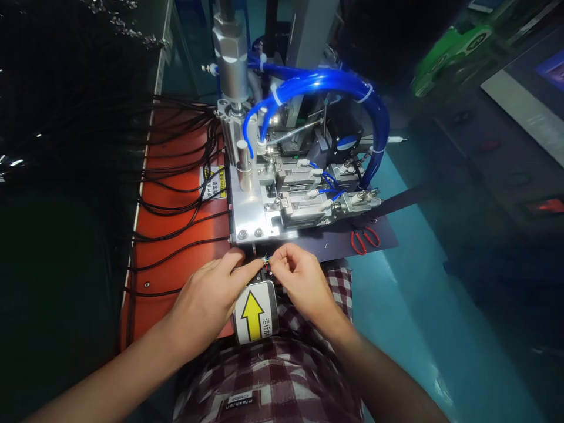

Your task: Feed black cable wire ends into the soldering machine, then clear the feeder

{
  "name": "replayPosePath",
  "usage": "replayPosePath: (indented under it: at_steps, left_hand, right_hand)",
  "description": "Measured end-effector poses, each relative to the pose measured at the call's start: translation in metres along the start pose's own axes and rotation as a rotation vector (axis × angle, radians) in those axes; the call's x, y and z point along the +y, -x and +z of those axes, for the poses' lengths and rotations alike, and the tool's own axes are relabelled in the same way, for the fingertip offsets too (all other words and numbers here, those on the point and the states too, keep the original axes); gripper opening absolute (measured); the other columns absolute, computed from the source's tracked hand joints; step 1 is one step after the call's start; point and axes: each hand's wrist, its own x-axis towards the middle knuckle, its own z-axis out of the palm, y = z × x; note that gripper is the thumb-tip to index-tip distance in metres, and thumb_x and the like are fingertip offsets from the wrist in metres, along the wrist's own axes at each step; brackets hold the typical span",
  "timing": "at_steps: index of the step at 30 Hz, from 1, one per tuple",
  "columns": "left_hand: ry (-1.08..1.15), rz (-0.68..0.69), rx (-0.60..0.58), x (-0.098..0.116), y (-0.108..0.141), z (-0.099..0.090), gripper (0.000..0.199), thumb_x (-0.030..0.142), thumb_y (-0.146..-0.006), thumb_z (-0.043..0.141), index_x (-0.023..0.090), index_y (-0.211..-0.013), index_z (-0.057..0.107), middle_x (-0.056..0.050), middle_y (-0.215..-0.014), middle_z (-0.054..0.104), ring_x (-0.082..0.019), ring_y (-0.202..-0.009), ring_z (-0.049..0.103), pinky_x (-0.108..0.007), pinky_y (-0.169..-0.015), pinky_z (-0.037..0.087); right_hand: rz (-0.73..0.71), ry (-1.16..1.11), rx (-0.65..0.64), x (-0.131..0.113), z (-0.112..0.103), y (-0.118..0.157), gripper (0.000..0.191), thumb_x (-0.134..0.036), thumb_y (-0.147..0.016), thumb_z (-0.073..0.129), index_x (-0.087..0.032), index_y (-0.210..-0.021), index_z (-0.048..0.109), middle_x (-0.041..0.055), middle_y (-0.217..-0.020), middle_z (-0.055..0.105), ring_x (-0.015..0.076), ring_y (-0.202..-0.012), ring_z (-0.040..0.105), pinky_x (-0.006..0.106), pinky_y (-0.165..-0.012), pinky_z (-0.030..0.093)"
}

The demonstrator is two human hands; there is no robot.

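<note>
Several thin coloured wires (266,264), with red and blue-green showing, lie between my two hands just in front of the machine. My left hand (207,296) is closed, its thumb tip pressing at the wires while its other fingers curl underneath, partly hidden. From the other side, my right hand (303,281) pinches at the same wires with thumb and forefinger. Below them is a white label (242,329) with a yellow arrow on a rounded dark housing. Close beyond my fingers stands the metal plate (247,218) of the machine.
Pneumatic cylinders (304,208) and looping blue air hoses (326,80) fill the machine. Black cables (176,202) run across the orange surface (165,270) on the left. Red-handled scissors (365,239) lie at right on the dark base plate (388,236). A green part (453,56) is at upper right.
</note>
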Motion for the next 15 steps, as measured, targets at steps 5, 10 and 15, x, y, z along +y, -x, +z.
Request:
replayPosePath:
  at_steps: [5,10,15]
  left_hand:
    - [-0.009,-0.012,-0.006,0.001,0.000,-0.002,0.038,0.009,-0.085,0.041,0.019,-0.119,0.056,-0.008,-0.089,0.056,-0.018,-0.065,0.056,-0.029,-0.056,0.049]
    - [-0.020,-0.001,-0.002,0.001,0.001,-0.001,0.039,0.009,-0.085,0.042,0.019,-0.120,0.057,-0.009,-0.091,0.057,-0.020,-0.068,0.058,-0.031,-0.059,0.050]
    - [0.019,0.000,0.002,0.000,0.001,-0.002,0.038,0.008,-0.085,0.043,0.018,-0.118,0.058,-0.008,-0.088,0.056,-0.020,-0.067,0.058,-0.031,-0.057,0.050]
  right_hand:
    - [-0.076,0.194,0.097,-0.009,-0.003,0.000,0.014,-0.020,-0.076,0.051,-0.020,-0.063,0.050,-0.0020,-0.061,0.054,0.0121,-0.056,0.045,0.026,-0.054,0.034]
    - [0.170,-0.357,-0.220,0.007,-0.006,-0.013,0.012,-0.025,-0.075,0.054,-0.018,-0.066,0.057,-0.0041,-0.052,0.052,0.0113,-0.049,0.048,0.024,-0.051,0.037]
    - [0.165,-0.506,-0.250,0.017,-0.005,-0.017,0.014,-0.028,-0.075,0.058,-0.017,-0.067,0.059,-0.0051,-0.049,0.053,0.0102,-0.049,0.047,0.024,-0.054,0.037]
